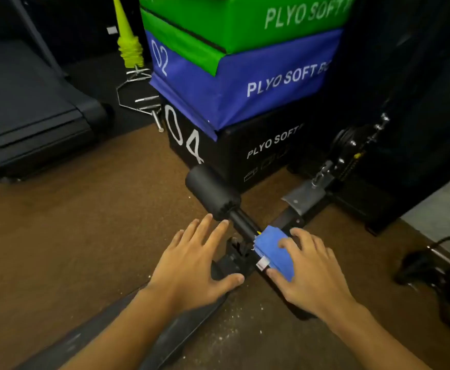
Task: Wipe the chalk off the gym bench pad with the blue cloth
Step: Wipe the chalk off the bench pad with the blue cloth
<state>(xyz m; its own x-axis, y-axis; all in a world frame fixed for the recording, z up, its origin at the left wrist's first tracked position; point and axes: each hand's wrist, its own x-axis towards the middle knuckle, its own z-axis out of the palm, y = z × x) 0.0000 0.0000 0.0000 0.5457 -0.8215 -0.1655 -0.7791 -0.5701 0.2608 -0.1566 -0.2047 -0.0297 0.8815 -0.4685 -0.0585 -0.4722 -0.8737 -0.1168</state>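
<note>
Head view: folded blue cloth (272, 251) is pinched by the right hand (309, 273) over the black bench frame (234, 260).
Left hand (194, 263): spread flat, nothing held.
Bench pad (176, 332): white chalk specks beside its edge.

1. Single view: a wide-angle camera worn on the person's head.
2. Direction: it faces forward and steeply down onto the brown floor (71, 236).
3. Proximity: both forearms enter from the bottom edge; the left hand (192, 263) and right hand (309, 268) sit close below the lens, in the lower centre.
4. Far field: stacked plyo boxes (258, 84) fill the upper centre; a treadmill (26, 102) occupies the upper left.
5. Lens distortion bends lines near the edges.
</note>
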